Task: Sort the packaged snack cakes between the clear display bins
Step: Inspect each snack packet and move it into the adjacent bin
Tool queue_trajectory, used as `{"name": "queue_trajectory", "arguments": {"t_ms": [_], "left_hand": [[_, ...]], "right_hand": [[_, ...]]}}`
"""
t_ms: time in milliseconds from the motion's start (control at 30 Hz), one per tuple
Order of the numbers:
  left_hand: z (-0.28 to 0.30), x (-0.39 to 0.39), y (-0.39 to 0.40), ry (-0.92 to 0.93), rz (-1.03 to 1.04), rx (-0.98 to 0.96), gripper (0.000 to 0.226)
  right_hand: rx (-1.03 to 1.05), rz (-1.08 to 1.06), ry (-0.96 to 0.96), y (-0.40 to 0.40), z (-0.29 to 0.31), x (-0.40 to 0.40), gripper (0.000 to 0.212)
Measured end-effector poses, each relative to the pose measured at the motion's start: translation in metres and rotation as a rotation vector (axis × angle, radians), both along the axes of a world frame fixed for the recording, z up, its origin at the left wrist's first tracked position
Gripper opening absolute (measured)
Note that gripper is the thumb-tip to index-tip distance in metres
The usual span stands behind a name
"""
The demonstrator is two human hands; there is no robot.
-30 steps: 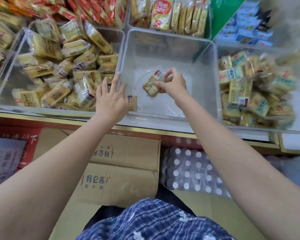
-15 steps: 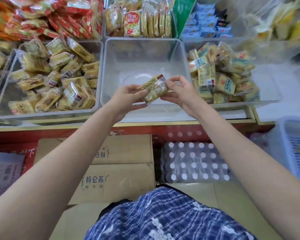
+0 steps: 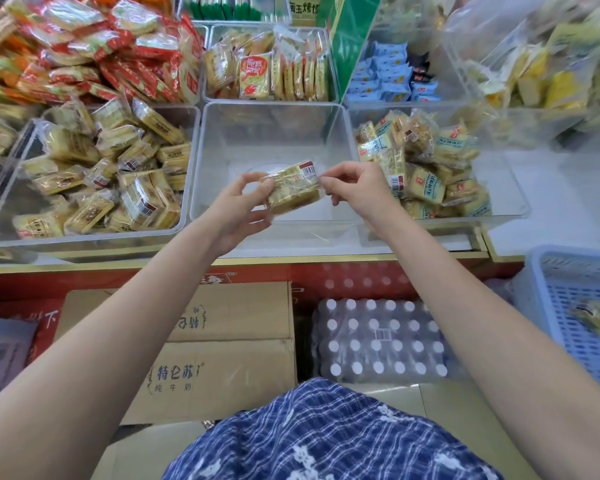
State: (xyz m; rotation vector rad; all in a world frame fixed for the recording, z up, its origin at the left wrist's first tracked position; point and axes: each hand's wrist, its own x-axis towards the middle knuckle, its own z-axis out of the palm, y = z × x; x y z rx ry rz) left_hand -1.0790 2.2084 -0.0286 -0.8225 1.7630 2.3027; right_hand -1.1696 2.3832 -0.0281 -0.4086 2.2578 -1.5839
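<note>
here, pinched at both ends: one snack cake packet (image 3: 293, 187), crinkly clear wrap over a yellow slab, barcode label at its upper right corner. left hand (image 3: 238, 206) curled round the left end, thumb on top, fingers below; right hand (image 3: 352, 190) nipping the right edge between thumb and fingertips. held up over the middle clear bin (image 3: 274, 126), smooth see-through plastic, boxy with rounded corners, apparently bare inside apart from a pale round glare on its floor, part of which sits hidden behind packet and hands. beside it, two more clear bins: left bin (image 3: 187, 168) heaped with similar yellow packets, too jumbled to count; right bin (image 3: 510, 202) piled with yellow packets bearing green-blue labels, also past counting. behind, red-wrapped packs (image 3: 94, 60) spilling out of frame at left, and a back bin (image 3: 331, 81) of upright packets. far right blurred, hard to read. below the shelf edge, two cardboard boxes (image 3: 208, 372) with printed characters, a shrink-wrapped block of white-capped bottles (image 3: 378, 341), and a blue slatted basket (image 3: 541, 306) cut off at the right, something yellowish and smeared inside.
</note>
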Motion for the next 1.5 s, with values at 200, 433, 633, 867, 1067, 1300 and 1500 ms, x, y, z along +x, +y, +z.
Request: {"name": "queue_trajectory", "arguments": {"t_ms": [200,433,633,867,1067,1300,1500], "left_hand": [[-0.004,-0.001,-0.004,-0.083,-0.084,0.231,0.019],[-0.003,-0.009,0.0,0.017,0.109,0.448,0.035],[0.0,-0.016,0.006,0.119,0.007,0.105,0.042],[-0.002,-0.019,0.011,0.162,-0.074,0.008,0.055],[-0.005,-0.023,0.014,0.133,0.044,0.12,0.012],[-0.006,-0.037,0.022,0.146,0.037,0.125,0.014],[-0.028,-0.042,0.011,-0.032,0.01,-0.323,0.019]], "right_hand": [[-0.018,-0.105,0.085,0.005,-0.003,-0.004,0.009],[-0.17,-0.079,-0.053,0.012,-0.001,-0.003,0.013],[-0.47,-0.147,-0.579,0.013,-0.003,0.002,0.014],[-0.636,-0.277,-0.765,0.011,-0.006,0.0,0.014],[-0.702,-0.278,-0.764,0.014,-0.012,-0.003,0.018],[-0.805,-0.354,-0.74,0.025,-0.015,-0.01,0.017],[-1.164,-0.821,-0.623,0.059,0.0,-0.053,0.011]]}}
